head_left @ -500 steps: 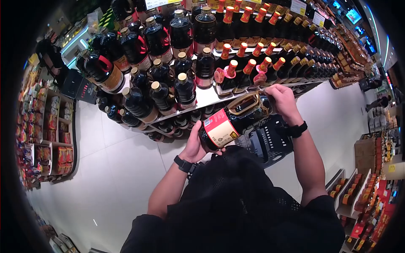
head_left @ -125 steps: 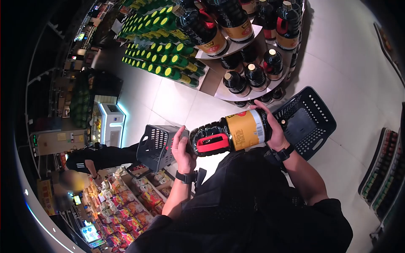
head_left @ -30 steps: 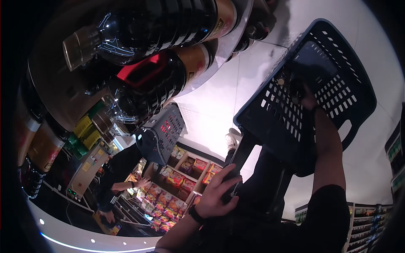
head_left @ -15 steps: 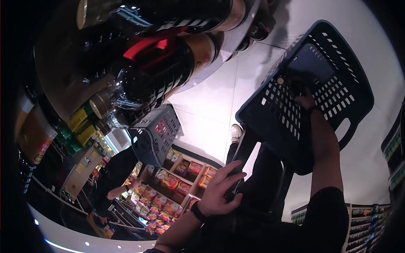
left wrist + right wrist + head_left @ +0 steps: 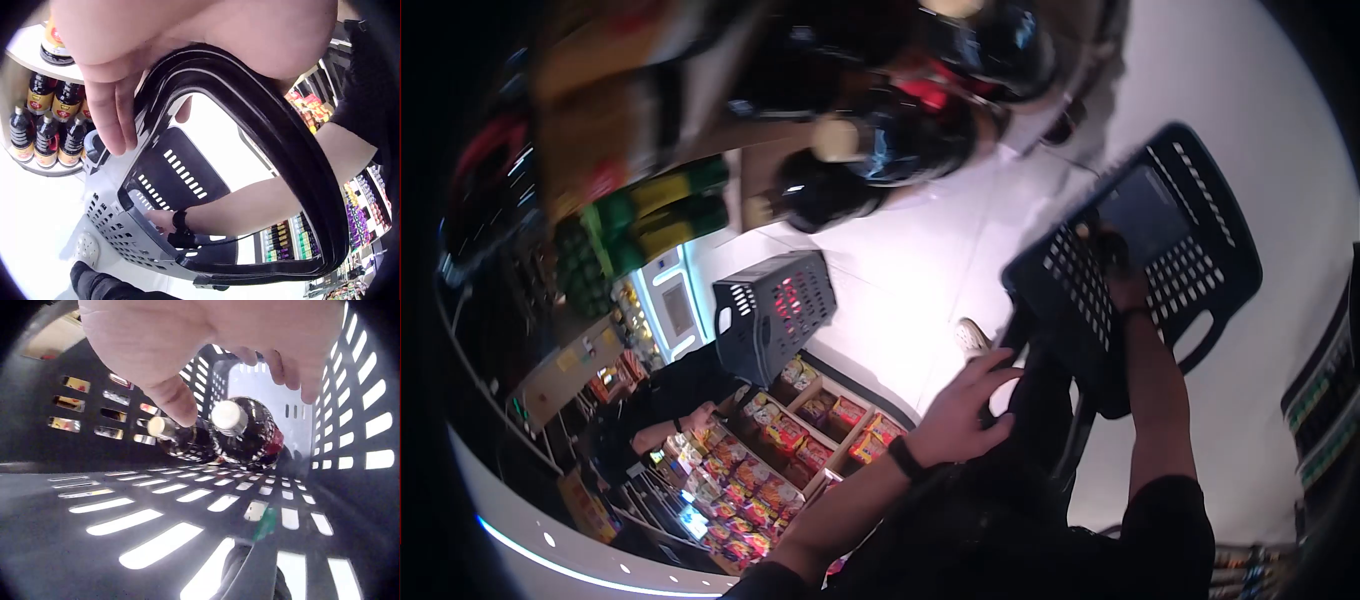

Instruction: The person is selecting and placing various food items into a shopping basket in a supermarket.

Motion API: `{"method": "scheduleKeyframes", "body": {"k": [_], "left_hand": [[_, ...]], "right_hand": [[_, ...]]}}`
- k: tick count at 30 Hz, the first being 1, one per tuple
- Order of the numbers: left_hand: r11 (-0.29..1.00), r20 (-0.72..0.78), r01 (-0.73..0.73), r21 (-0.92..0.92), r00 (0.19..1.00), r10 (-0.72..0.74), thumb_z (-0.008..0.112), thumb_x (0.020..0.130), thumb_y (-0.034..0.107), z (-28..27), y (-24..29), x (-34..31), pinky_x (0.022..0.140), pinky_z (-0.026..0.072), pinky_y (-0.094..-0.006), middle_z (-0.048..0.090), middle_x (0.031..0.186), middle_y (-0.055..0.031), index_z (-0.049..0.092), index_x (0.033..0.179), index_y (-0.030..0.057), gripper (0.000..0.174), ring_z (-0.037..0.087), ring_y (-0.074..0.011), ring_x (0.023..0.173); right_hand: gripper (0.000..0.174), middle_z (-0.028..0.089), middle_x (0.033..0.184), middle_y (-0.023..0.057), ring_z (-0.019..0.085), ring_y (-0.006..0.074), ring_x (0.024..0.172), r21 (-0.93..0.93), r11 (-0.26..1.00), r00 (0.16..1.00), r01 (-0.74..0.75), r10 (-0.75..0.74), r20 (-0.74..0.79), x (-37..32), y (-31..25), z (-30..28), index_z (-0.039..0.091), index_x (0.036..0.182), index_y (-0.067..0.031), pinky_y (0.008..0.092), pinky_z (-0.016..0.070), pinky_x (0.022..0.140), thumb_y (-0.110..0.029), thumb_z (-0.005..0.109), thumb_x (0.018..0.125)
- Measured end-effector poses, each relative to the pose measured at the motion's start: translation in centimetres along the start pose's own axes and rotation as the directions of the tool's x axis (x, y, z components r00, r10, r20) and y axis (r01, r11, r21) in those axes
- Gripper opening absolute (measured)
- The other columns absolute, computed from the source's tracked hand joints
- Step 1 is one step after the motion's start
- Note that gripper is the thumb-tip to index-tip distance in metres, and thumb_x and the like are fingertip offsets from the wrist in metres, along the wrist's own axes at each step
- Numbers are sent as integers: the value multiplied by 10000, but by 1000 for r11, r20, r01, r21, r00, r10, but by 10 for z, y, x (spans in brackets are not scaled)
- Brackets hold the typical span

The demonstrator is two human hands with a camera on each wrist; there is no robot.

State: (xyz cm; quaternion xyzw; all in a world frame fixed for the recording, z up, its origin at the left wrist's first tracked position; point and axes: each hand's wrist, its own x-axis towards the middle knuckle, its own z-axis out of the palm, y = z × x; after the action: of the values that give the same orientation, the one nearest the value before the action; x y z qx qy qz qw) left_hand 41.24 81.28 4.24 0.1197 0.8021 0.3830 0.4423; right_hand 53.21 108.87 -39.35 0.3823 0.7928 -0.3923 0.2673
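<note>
In the head view my right hand (image 5: pixel 1128 290) reaches down into a dark shopping basket (image 5: pixel 1240 190). Two dark bottles stand inside it in the right wrist view: one with a white cap (image 5: pixel 247 440), a red patch on its side, and another with a cream cap (image 5: pixel 181 439). Above their caps, the thumb and fingers of that hand spread apart with nothing between them. My left hand (image 5: pixel 965 410) holds the basket's black handle (image 5: pixel 319 181); the left wrist view has the palm over it and fingers hanging down its side.
Large dark bottles (image 5: pixel 900 135) crowd the shelf at upper left, close to the head camera. A second grey basket (image 5: pixel 775 315) stands near a person in dark clothes. Snack packets (image 5: pixel 800 450) fill bins at lower left. Bottle shelves (image 5: pixel 1325 420) line the right side.
Earlier, both hands held a big bottle with an orange label and red handle. Then the right hand went into the basket and the left onto its handle. The head view has since shifted.
</note>
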Motion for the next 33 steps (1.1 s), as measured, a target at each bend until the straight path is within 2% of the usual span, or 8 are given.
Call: {"method": "scheduleKeyframes", "body": {"k": [4,8,16,21,24,25,28,33], "left_hand": [[988,-144,-4,-153,989,-18,721,883,158,-9,-2,-30,1059,456,-404,473,1460,-185,587,1326,61,473,524,-343,1297],[927,-189,46,-372,974,-124,689,934,252,-24,-60,-77,974,512,-394,576,1360,-169,601,1319,52,443,602,-262,1193],[568,-205,336,-751,699,-685,637,905,149,-8,-285,-247,724,585,-364,718,1060,-155,652,1226,-27,367,702,-240,857],[361,-140,249,-899,616,-775,572,897,63,25,-367,-354,647,597,-395,719,974,-170,662,1162,-26,293,709,-267,768],[257,-126,133,-957,609,-783,579,914,82,48,-404,-401,603,588,-381,716,945,-160,637,1133,-20,249,702,-247,709],[239,-122,118,-964,601,-790,582,915,88,53,-412,-414,594,584,-365,715,935,-160,636,1132,-17,246,697,-240,689],[186,-131,35,-982,583,-802,591,915,98,78,-445,-446,559,569,-323,713,910,-164,639,1115,-10,233,686,-220,646],[329,-220,92,-940,575,-788,586,907,79,79,-468,-483,475,523,-319,699,853,-183,625,1054,-30,187,652,-211,580]], "right_hand": [[456,708,1062,144,650,297,1084,515,833,964,202,-263,47,-58,-17,-16,605,1233,18,394,495,963,-152,707,823],[379,704,940,99,696,202,838,198,978,967,68,-114,229,-123,-81,-69,645,1172,39,317,553,741,-142,697,842],[334,702,875,82,668,165,711,395,918,920,16,-168,354,-298,-221,-132,651,1126,-11,304,559,618,-293,667,949],[294,679,789,38,637,124,660,359,924,911,133,-257,323,-409,-281,-123,663,1030,-44,279,514,588,-329,670,959],[269,669,785,49,615,129,588,-11,882,869,470,-461,179,-395,-252,-97,656,1026,-34,294,481,512,-278,702,923],[218,643,701,61,584,145,505,176,962,935,208,-249,253,-399,-253,-97,670,888,-6,324,427,436,-215,731,872],[314,660,679,114,604,205,512,-102,991,990,81,-68,125,-392,-251,-91,691,842,63,386,442,478,-230,787,784],[317,682,692,143,620,251,529,-145,983,993,115,-115,6,-397,-255,-75,715,817,74,404,451,499,-231,792,778]]}}
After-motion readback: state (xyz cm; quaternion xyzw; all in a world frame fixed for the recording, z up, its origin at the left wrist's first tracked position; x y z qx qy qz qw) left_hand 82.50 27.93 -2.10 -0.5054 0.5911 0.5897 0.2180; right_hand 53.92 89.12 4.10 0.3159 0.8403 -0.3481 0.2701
